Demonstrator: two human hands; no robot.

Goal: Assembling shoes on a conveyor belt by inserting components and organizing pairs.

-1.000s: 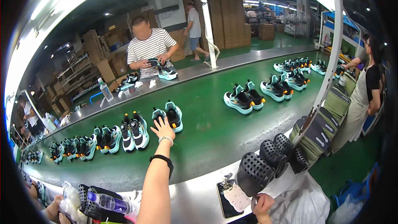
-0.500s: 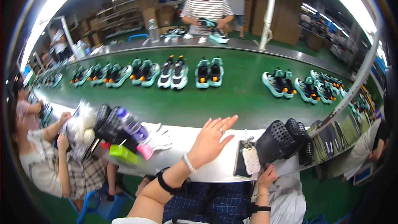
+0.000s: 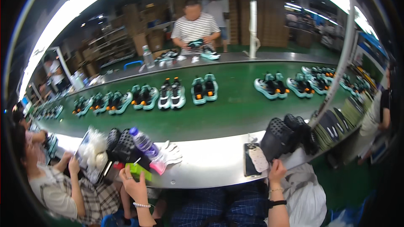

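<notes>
My left hand (image 3: 136, 186) is at the table's near edge beside a lime-green box (image 3: 139, 171). Its fingers and thumb are apart; whether they touch the box I cannot tell. My right hand (image 3: 276, 172) has its fingers curled together at the edge, just below the black perforated pieces (image 3: 275, 136). Anything inside those fingers is hidden. Left of it lies a dark phone (image 3: 251, 169) with a pale speckled tag (image 3: 257, 158) on top. A purple-capped bottle (image 3: 144, 144), white gloves (image 3: 171, 153) and a pink item (image 3: 158, 167) lie beyond my left hand.
Pairs of teal and black shoes (image 3: 204, 89) stand along the green belt (image 3: 219, 117). Across it a person in a striped shirt handles a shoe. A seated co-worker at left holds a clear bag (image 3: 92, 151). A white post (image 3: 336, 75) and stacked green pieces (image 3: 332, 130) stand at right.
My left hand has drawn back from above the table's middle, down and left to the lime-green box. My right hand stays near the edge, fingers still curled. The view has shifted.
</notes>
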